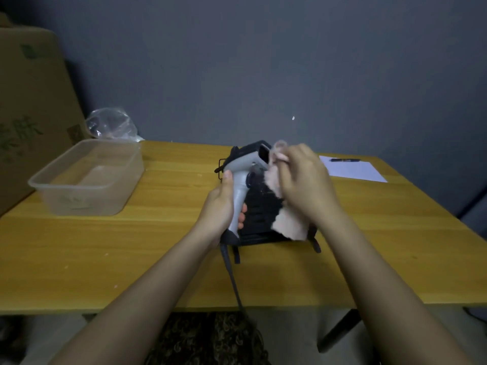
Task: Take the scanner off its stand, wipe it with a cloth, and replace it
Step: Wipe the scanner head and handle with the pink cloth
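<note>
A clear plastic tub (87,177) sits at the left of the wooden table (158,248), and nothing can be made out inside it. Behind it, at the table's far edge, lies a crumpled clear bag (112,125) with something dark inside that cannot be told. A cardboard box (31,106) leans against the wall at far left. The scanner (245,175), grey with a dark window, is off its stand and held up over the middle of the table: the left hand (221,206) has its fingers wrapped tight round the grip, thumb up along the back. The right hand (303,180) has its fingers bunched on a pink cloth (290,225), pressed against the scanner's head, with the loose end hanging down. The black stand (261,214) rests on the table just behind and below both hands. A dark cable (232,275) runs from the grip over the near edge. At far right lies a paper (353,169) with a pen (345,160) on it. The near table, left and right of the arms, is bare.
</note>
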`<state>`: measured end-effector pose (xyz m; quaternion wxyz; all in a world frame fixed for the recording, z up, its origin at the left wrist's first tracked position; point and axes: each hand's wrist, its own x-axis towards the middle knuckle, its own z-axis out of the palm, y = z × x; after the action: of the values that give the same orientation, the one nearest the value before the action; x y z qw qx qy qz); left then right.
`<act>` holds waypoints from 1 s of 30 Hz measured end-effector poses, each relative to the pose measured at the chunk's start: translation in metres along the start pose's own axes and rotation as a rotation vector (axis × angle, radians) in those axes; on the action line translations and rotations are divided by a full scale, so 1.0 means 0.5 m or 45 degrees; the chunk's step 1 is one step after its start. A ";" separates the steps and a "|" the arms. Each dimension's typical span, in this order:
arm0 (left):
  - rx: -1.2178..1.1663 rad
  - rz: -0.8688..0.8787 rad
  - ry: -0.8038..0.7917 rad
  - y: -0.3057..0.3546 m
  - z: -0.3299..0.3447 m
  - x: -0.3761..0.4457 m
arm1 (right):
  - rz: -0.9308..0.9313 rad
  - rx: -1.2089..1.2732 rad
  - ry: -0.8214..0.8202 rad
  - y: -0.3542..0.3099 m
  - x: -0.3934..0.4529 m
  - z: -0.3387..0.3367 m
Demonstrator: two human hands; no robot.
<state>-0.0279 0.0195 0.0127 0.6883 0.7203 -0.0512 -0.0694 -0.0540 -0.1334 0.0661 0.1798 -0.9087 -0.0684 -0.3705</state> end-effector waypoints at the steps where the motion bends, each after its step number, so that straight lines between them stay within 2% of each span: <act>1: -0.012 -0.002 0.010 -0.002 0.001 0.000 | 0.089 -0.047 -0.004 0.009 0.003 -0.001; 3: -0.014 -0.006 0.013 -0.006 0.005 0.002 | 0.026 0.021 0.118 0.011 0.001 -0.005; 5: 0.003 0.005 0.005 -0.004 0.009 0.004 | -0.067 0.109 0.088 0.003 -0.003 -0.005; 7: 0.005 0.010 0.001 0.000 0.012 0.003 | 0.080 0.007 0.035 0.019 -0.001 -0.002; 8: 0.003 0.012 0.002 0.001 0.012 0.003 | 0.143 0.000 0.076 0.025 0.002 -0.004; 10: 0.032 0.019 -0.012 0.000 0.014 0.005 | 0.043 0.169 0.219 0.018 0.003 -0.014; 12: 0.024 0.022 -0.032 0.001 0.020 0.002 | -0.066 0.188 0.147 0.015 -0.002 -0.011; 14: -0.067 -0.022 -0.042 -0.003 0.020 -0.001 | 0.055 0.086 0.069 0.036 -0.002 -0.013; 17: -0.149 -0.074 -0.091 -0.008 0.016 0.002 | 0.245 0.324 0.303 0.052 -0.005 -0.041; 19: -0.138 -0.091 -0.141 -0.004 0.023 0.000 | 0.182 0.435 0.364 0.023 -0.006 -0.041; 23: -0.137 -0.102 -0.215 0.002 0.036 -0.007 | 0.087 0.452 0.170 -0.009 -0.016 -0.013; 25: -0.147 -0.093 -0.229 0.004 0.035 -0.009 | 0.006 0.355 0.108 -0.010 -0.025 -0.006; 27: -0.170 -0.094 -0.252 0.007 0.034 -0.008 | -0.117 0.297 0.129 -0.002 -0.032 -0.002; 30: -0.179 -0.098 -0.281 0.009 0.031 -0.008 | -0.168 0.243 0.220 0.022 -0.028 -0.013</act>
<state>-0.0344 0.0046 0.0165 0.7240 0.6597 -0.0939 -0.1782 -0.0654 -0.1462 0.0578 0.2457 -0.8458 -0.1472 -0.4501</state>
